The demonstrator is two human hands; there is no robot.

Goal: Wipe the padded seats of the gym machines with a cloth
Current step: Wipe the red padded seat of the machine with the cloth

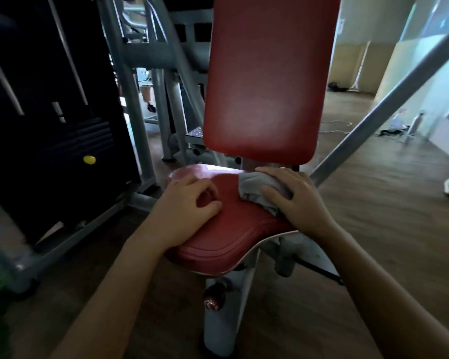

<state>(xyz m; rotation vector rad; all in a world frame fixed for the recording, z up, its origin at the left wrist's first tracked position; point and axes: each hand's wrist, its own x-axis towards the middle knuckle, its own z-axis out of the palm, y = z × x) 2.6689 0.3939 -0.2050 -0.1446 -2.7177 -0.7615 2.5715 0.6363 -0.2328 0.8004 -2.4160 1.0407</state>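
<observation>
Closest to me, both forearms reach out over the front edge of the red padded seat [231, 229], and I read the posture as a brace-and-wipe split. My left hand [189, 203] sits on the left half of the pad with its fingers loosely curled, tips down on the vinyl and nothing held. I judge it is there to steady me, and perhaps the seat, while the other hand works.

My right hand [296, 200] lies on top of the grey cloth [257, 187]. Its fingers are spread and laid flat over the cloth with the thumb across the near fold, pressing it onto the right rear part of the seat rather than gripping it. That flat press makes sense to me, since it puts a broad patch of cloth on the pad for each stroke. The cloth is bunched, with folds sticking out towards the middle of the seat ahead of my fingers.

The seat itself is smooth red vinyl with a stitched seam following its front curve. A bright band of light falls across its rear edge, so I cannot tell whether that part is damp or merely shining. Just behind the cloth, the red backrest [265, 79] rises upright, separate from the seat. Farther left stands the dark weight stack [62, 141] with its yellow pin [89, 159].
</observation>
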